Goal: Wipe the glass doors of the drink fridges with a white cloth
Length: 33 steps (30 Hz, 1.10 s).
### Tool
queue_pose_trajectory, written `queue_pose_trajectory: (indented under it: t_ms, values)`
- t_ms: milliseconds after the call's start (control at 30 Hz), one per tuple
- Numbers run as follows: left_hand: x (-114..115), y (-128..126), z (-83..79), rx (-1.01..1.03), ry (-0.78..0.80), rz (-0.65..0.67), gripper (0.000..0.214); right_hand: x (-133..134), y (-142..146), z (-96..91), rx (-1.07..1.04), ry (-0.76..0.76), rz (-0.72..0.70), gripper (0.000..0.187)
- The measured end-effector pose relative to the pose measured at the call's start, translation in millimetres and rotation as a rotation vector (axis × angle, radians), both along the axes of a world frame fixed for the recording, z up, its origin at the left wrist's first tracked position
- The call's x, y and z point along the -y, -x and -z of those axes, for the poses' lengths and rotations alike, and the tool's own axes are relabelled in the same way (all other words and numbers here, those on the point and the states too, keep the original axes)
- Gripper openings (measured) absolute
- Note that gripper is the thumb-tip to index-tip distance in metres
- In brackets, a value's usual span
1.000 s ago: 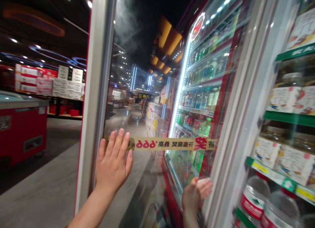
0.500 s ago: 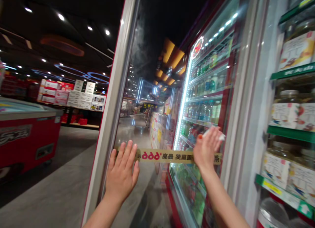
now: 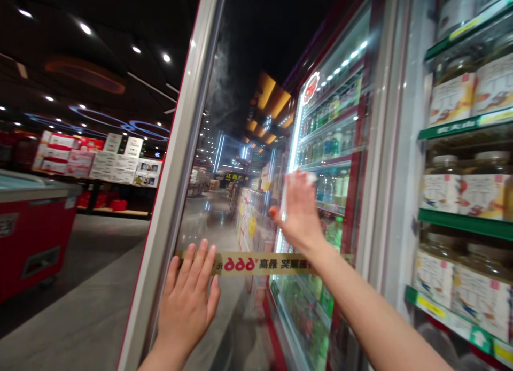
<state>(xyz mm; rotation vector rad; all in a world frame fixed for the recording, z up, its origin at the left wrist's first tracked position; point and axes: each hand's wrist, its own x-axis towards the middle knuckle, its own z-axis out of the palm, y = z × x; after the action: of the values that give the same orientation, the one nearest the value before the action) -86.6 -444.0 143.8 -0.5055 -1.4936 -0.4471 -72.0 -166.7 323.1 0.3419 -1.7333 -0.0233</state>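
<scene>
A glass fridge door with a silver frame stands swung open in front of me. My left hand lies flat on the glass near the frame, fingers stretched out, holding nothing. Higher and to the right, my right hand is against the glass, blurred by motion. Behind its fingers a bit of a white tissue shows; most of it is hidden by the hand. Across the door runs a gold strip with mirrored red and black print, partly covered by my right forearm.
Jars with white labels fill green-edged shelves at the right. Through the glass appears a lit drinks fridge, perhaps a reflection. A red chest freezer stands at the left, with stacked boxes behind it.
My right hand has moved up and left across the glass with the white tissue. My left hand stays flat on the door. The view has shifted slightly right.
</scene>
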Motion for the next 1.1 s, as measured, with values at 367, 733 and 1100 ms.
queue_pose_trajectory:
  t_ms: [367,733,1100]
  values:
    - [1,4,-2.4,-0.001,0.004,-0.015,0.073,49,9,-85.6,-0.057,0.171,0.043,0.092]
    - [3,5,-0.5,0.004,0.007,-0.033,0.074,107,19,-133.8,-0.006,-0.159,0.022,0.073]
    - [3,6,-0.5,0.007,0.018,-0.07,0.075,111,22,-148.0,0.021,-0.358,-0.067,0.072]
